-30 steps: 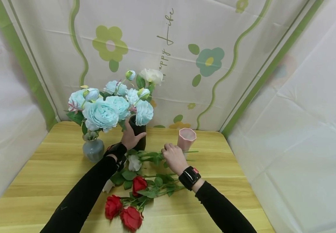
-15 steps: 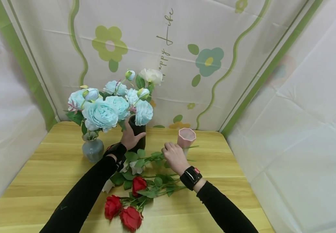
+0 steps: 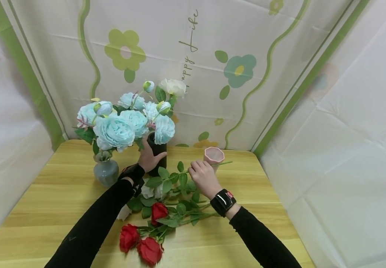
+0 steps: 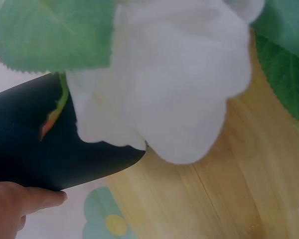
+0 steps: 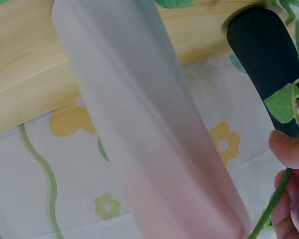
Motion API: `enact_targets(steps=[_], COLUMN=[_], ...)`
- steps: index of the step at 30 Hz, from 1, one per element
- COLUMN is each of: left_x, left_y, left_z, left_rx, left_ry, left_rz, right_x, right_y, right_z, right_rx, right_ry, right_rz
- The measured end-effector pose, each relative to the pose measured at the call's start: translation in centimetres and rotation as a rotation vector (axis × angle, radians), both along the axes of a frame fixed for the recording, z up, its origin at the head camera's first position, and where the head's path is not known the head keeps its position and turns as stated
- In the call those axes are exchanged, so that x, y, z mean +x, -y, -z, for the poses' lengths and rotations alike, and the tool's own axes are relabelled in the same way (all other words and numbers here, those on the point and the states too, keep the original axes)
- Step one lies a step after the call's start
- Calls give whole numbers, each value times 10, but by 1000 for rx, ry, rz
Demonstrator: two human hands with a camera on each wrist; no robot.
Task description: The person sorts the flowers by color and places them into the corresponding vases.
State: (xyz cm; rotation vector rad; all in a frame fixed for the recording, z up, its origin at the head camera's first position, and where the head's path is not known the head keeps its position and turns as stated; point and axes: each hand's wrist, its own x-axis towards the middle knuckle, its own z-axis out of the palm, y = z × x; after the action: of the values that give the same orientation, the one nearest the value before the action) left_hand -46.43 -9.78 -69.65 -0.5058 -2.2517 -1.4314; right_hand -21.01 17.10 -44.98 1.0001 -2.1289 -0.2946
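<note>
My left hand (image 3: 150, 158) grips the black vase (image 3: 159, 149) at the back of the table, its thumb lying across the near side. A white flower (image 3: 174, 88) rises behind the blue blooms, apparently from that vase. My right hand (image 3: 204, 179) pinches the green stem (image 5: 275, 201) of a leafy flower, thumb against fingers. The stem's cut end points right, in front of the pink vase (image 3: 214, 155). The held stem's leaves reach left toward white blooms (image 3: 147, 191) below the black vase. One white bloom (image 4: 164, 84) fills much of the left wrist view, partly covering that vase.
A grey vase (image 3: 106, 173) full of pale blue flowers (image 3: 115, 130) stands at left, blooms overhanging my left hand. Several red roses (image 3: 150, 250) lie at the front with stems pointing right. Another white bloom (image 3: 124, 212) lies partly under my left sleeve. A printed curtain (image 3: 193, 111) backs the table.
My right hand has lifted the stem slightly and shifted right; its leaves have risen off the pile and the cut end now stands higher. The left hand stays on the black vase.
</note>
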Motion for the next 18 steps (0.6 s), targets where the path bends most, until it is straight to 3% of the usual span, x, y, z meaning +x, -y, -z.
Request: enact_targets(steps=[3, 5, 11, 13, 15, 18], left_x=[-7, -1, 44, 49, 45, 18], left_y=[0, 0, -3, -3, -3, 0], left_z=[7, -1, -50, -56, -51, -20], left_rx=[9, 4, -8, -10, -11, -7], left_ry=[-6, 2, 47, 69, 89, 60], left_rz=[-2, -5, 28, 28, 30, 3], right_x=[0, 0, -1, -3, -4, -6], right_y=[-4, -7, -15, -18, -21, -25], right_z=[-1, -2, -11, -15, -19, -25], right_rx=[-10, -28, -124, -165, -208, -263], right_ry=[-10, -13, -60, -81, -98, -117], right_rz=[-14, -24, -54, -63, -74, -95])
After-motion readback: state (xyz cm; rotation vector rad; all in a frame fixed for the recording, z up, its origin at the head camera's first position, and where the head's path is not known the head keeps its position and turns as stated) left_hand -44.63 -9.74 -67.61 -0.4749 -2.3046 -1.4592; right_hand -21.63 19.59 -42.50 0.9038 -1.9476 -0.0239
